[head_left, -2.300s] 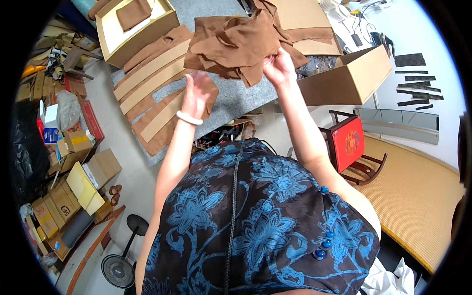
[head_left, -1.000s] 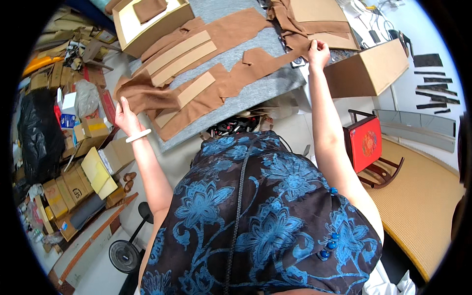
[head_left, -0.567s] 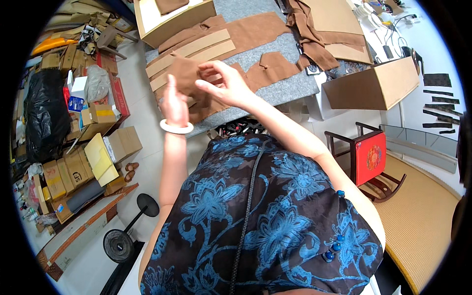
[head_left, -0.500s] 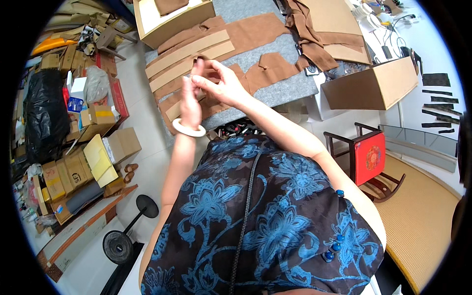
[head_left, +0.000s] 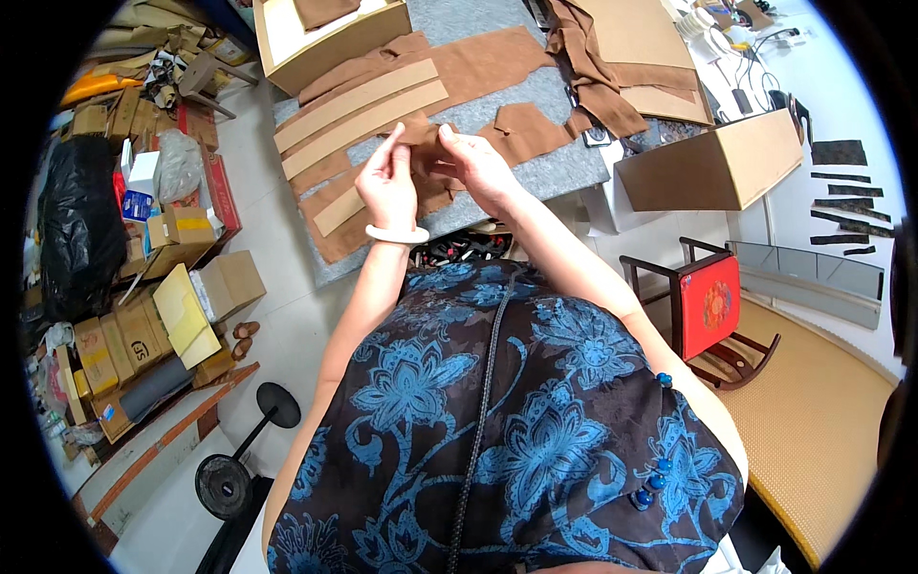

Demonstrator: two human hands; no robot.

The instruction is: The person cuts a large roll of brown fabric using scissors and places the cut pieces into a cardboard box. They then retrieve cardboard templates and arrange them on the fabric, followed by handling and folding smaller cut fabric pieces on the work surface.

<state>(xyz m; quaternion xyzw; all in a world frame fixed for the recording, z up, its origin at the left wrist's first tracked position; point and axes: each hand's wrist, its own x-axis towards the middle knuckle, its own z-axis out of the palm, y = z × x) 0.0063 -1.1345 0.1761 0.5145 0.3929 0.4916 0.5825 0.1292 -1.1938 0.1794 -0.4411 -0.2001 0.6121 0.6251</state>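
A small piece of brown suede-like leather [head_left: 419, 131] is pinched between my two hands, just above the grey table. My left hand [head_left: 387, 188], with a white bangle at the wrist, grips its left side between thumb and fingers. On its right edge, the thumb and fingers of my right hand [head_left: 481, 172] are closed. Beneath and beyond lie cut brown suede pieces [head_left: 492, 69], with long tan strips [head_left: 368, 103] on top. A shorter tan strip [head_left: 339, 211] lies left of my left hand. My right fingertips are partly hidden.
The grey felt-topped table [head_left: 574, 172] carries an open cardboard box [head_left: 330, 46] at the back left. Crumpled brown leather [head_left: 601, 81] lies at the back right, near another cardboard box [head_left: 708, 167]. A red-seated chair [head_left: 708, 306] stands to the right.
My hands were close together and blurred, with the left one nearly upright. Now they are spread apart, the left has shifted right, and the brown piece shows between them.
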